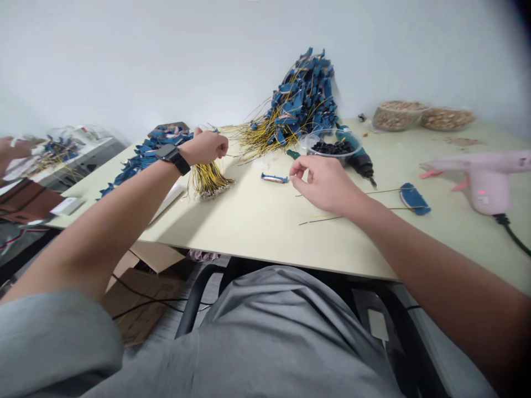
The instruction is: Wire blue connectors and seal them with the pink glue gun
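My left hand [206, 147], with a dark watch on the wrist, is closed above a bundle of yellow and black wires [208, 179]; what its curled fingers hold, if anything, is too small to name. My right hand [317, 182] is bent over the table, thumb and forefinger closed at the right end of a small blue part [274, 178] with a pale strip. Farther right lies a blue piece [415, 199] with two thin wires running left beneath my right forearm. Behind my right hand stands a clear bowl of small black parts [333, 147].
A tall heap of blue parts [309, 94] with yellow wires stands at the back. More blue parts [139, 160] lie left. A screwdriver [360, 160], a pink glue gun [485, 177] and bags of beige bits [398, 115] are right. Another person's hand [14, 152] shows far left.
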A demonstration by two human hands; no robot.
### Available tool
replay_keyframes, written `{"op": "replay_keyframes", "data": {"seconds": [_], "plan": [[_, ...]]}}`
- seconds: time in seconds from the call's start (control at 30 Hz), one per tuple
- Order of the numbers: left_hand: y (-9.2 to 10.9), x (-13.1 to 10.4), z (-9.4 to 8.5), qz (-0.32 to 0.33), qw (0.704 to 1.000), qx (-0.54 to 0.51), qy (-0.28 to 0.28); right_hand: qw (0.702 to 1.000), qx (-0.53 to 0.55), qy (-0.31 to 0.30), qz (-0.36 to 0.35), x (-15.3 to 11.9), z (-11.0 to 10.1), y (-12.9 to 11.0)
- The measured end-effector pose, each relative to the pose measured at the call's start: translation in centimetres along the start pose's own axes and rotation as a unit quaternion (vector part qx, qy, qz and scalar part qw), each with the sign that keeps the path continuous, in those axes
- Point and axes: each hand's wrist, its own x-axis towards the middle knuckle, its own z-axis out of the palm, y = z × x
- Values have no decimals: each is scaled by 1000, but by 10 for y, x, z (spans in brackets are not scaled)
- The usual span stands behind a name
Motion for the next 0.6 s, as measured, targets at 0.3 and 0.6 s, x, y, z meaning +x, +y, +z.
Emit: {"op": "replay_keyframes", "data": {"seconds": [0.3, 0.6], "plan": [[0, -7, -36, -39, 996, 48, 58, 1000, 8, -12, 0, -1, 1, 1], [21, -41, -110, -156, 971, 40, 175, 999, -13, -19, 24, -1, -1, -2]]}}
